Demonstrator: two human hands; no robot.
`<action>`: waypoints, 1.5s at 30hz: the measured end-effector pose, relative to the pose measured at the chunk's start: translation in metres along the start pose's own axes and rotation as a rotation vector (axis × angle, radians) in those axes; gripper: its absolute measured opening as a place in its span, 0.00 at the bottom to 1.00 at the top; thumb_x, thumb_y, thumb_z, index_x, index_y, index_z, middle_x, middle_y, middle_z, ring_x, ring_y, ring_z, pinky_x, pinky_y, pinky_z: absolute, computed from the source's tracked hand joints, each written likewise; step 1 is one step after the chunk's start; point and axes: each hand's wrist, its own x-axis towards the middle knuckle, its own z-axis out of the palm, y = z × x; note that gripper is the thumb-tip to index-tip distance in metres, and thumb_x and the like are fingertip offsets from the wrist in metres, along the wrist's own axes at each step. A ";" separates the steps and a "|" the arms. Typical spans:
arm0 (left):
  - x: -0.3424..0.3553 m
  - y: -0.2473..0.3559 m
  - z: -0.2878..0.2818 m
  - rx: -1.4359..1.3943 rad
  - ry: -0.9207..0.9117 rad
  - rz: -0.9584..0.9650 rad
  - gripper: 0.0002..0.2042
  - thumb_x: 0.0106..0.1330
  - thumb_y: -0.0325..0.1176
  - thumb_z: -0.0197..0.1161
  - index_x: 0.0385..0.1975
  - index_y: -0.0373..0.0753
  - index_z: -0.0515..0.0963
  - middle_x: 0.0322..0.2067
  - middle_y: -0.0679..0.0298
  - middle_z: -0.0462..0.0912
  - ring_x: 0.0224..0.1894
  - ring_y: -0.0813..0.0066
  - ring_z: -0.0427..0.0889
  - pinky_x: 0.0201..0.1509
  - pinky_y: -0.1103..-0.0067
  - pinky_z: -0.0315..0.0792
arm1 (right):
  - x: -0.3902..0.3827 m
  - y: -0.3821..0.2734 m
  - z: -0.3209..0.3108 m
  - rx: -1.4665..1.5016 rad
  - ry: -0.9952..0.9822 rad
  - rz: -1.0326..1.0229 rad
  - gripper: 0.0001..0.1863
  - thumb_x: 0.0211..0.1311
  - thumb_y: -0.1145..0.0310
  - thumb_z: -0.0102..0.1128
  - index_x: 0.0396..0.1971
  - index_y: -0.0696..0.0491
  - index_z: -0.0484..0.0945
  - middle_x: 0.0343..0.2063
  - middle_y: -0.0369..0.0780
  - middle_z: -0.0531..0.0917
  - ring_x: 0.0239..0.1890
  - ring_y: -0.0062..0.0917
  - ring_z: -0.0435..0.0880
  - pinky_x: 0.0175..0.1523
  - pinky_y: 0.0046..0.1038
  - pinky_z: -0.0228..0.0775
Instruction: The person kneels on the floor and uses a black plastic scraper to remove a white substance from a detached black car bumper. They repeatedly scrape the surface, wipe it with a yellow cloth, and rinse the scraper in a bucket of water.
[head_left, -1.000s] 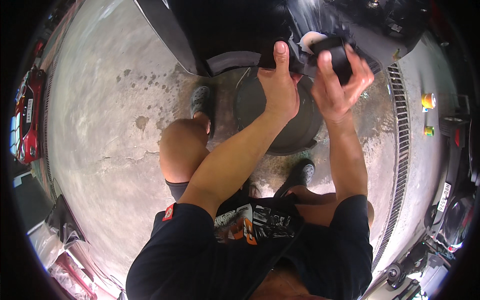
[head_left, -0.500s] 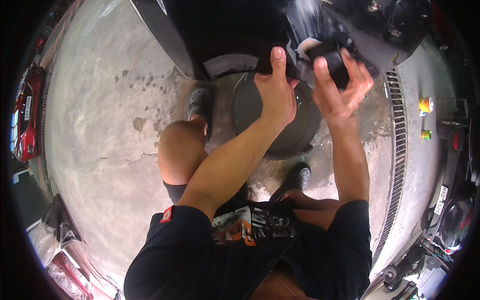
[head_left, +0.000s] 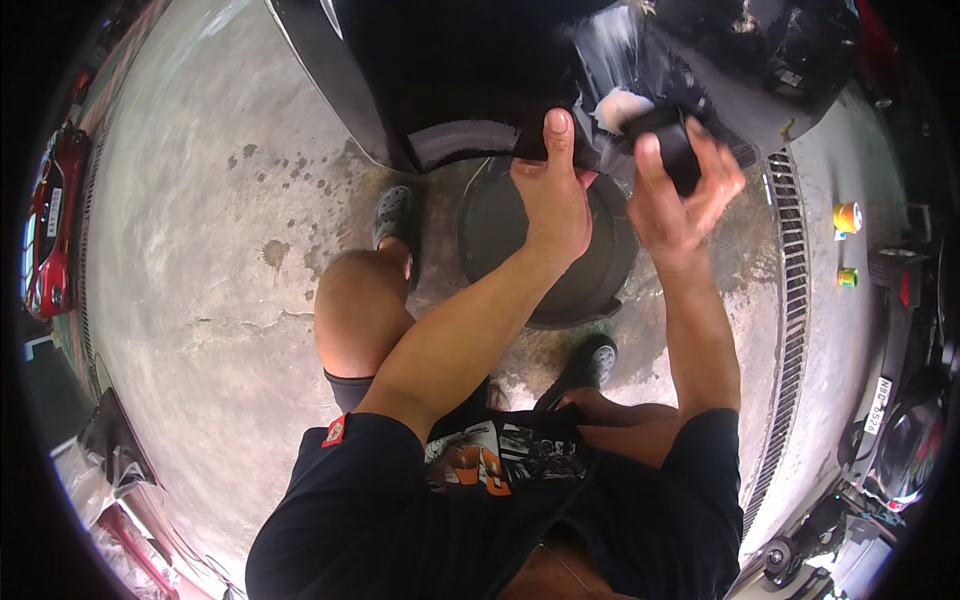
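A glossy black car bumper point(head_left: 460, 70) fills the top of the view, with dull grey scuffed areas along its lower edge. My left hand point(head_left: 555, 210) grips that edge, thumb upright on the near face and fingers partly hidden behind it. In my right hand point(head_left: 675, 215) is a black sanding block point(head_left: 662, 150), held between thumb and fingers against the bumper. Just left of the block shows a pale, worn patch point(head_left: 620, 108), with whitish wet-looking streaks above it. The block's working face is hidden.
Below the bumper, a round dark basin point(head_left: 490, 250) sits on the concrete floor point(head_left: 220, 220) between my feet. A drain grate point(head_left: 790, 300) runs along the right. Past it stand an orange can point(head_left: 847, 217) and a green can point(head_left: 848, 277). A red car point(head_left: 52, 225) is far left.
My right hand has slid the sanding block slightly down and right, baring more of the pale patch. My left hand keeps its hold on the bumper's edge.
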 end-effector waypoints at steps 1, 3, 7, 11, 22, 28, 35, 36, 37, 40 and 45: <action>0.001 0.001 -0.001 0.001 0.007 0.037 0.27 0.70 0.61 0.72 0.45 0.40 0.80 0.41 0.67 0.84 0.42 0.80 0.83 0.42 0.75 0.79 | 0.000 0.000 0.000 -0.032 -0.075 -0.022 0.28 0.54 0.80 0.72 0.54 0.36 0.89 0.56 0.49 0.83 0.47 0.40 0.80 0.51 0.37 0.69; 0.003 0.003 -0.002 0.031 0.030 0.089 0.31 0.69 0.67 0.69 0.31 0.38 0.79 0.33 0.65 0.83 0.36 0.77 0.83 0.42 0.70 0.80 | 0.000 -0.002 0.000 -0.056 -0.087 -0.048 0.27 0.56 0.79 0.72 0.54 0.36 0.90 0.56 0.49 0.83 0.48 0.40 0.79 0.51 0.37 0.69; 0.001 0.005 0.001 0.012 0.048 0.019 0.28 0.69 0.59 0.74 0.52 0.40 0.79 0.46 0.68 0.83 0.46 0.80 0.83 0.45 0.76 0.81 | 0.000 -0.004 -0.001 -0.067 -0.041 -0.015 0.26 0.55 0.79 0.72 0.53 0.36 0.90 0.57 0.49 0.83 0.49 0.40 0.78 0.52 0.36 0.69; -0.003 0.004 0.008 -0.045 0.015 0.096 0.28 0.72 0.63 0.68 0.38 0.37 0.81 0.36 0.65 0.85 0.38 0.77 0.85 0.48 0.69 0.82 | 0.002 -0.004 -0.001 -0.026 -0.034 -0.008 0.28 0.54 0.79 0.73 0.54 0.37 0.90 0.57 0.49 0.83 0.50 0.40 0.77 0.54 0.35 0.68; -0.005 0.010 0.003 -0.013 -0.018 0.053 0.27 0.71 0.58 0.72 0.50 0.38 0.81 0.47 0.67 0.85 0.48 0.79 0.84 0.52 0.73 0.81 | 0.007 -0.001 0.002 -0.091 -0.127 -0.054 0.26 0.53 0.77 0.73 0.52 0.35 0.91 0.56 0.50 0.84 0.46 0.39 0.80 0.50 0.35 0.68; -0.001 0.009 0.001 0.053 -0.006 0.043 0.28 0.73 0.59 0.70 0.52 0.36 0.80 0.48 0.64 0.85 0.47 0.77 0.86 0.51 0.70 0.82 | 0.007 0.001 0.001 -0.082 0.037 -0.116 0.28 0.56 0.79 0.70 0.56 0.37 0.88 0.56 0.51 0.82 0.44 0.40 0.80 0.49 0.36 0.70; -0.006 0.008 0.003 0.018 0.035 0.032 0.26 0.69 0.60 0.74 0.46 0.41 0.83 0.43 0.73 0.84 0.40 0.83 0.80 0.40 0.79 0.74 | 0.003 0.003 0.003 -0.043 -0.106 -0.106 0.23 0.59 0.76 0.71 0.54 0.38 0.90 0.57 0.49 0.83 0.49 0.39 0.79 0.52 0.36 0.68; -0.005 0.008 0.003 0.021 0.046 0.032 0.26 0.70 0.60 0.74 0.46 0.41 0.83 0.43 0.73 0.84 0.40 0.83 0.80 0.40 0.79 0.74 | 0.002 0.003 0.002 -0.034 -0.035 -0.102 0.24 0.59 0.76 0.72 0.54 0.38 0.90 0.57 0.49 0.83 0.48 0.39 0.79 0.52 0.36 0.68; -0.004 0.009 0.002 0.039 0.060 0.015 0.25 0.70 0.59 0.74 0.46 0.40 0.83 0.43 0.72 0.84 0.40 0.83 0.81 0.39 0.79 0.74 | 0.001 0.004 0.002 -0.047 -0.038 -0.080 0.24 0.58 0.76 0.72 0.54 0.38 0.90 0.57 0.49 0.83 0.48 0.39 0.79 0.52 0.36 0.68; -0.003 0.008 0.003 0.027 0.076 0.035 0.25 0.70 0.58 0.75 0.45 0.39 0.83 0.43 0.70 0.84 0.41 0.82 0.82 0.40 0.79 0.75 | -0.001 0.003 0.001 -0.075 -0.042 -0.066 0.24 0.58 0.75 0.72 0.54 0.37 0.90 0.57 0.50 0.83 0.47 0.39 0.79 0.52 0.37 0.68; 0.001 0.005 0.003 0.007 0.021 0.089 0.29 0.74 0.61 0.68 0.50 0.35 0.80 0.45 0.63 0.86 0.46 0.75 0.86 0.56 0.65 0.83 | -0.002 0.002 -0.002 -0.039 -0.078 -0.046 0.24 0.60 0.75 0.71 0.55 0.35 0.89 0.56 0.48 0.84 0.49 0.40 0.78 0.54 0.36 0.68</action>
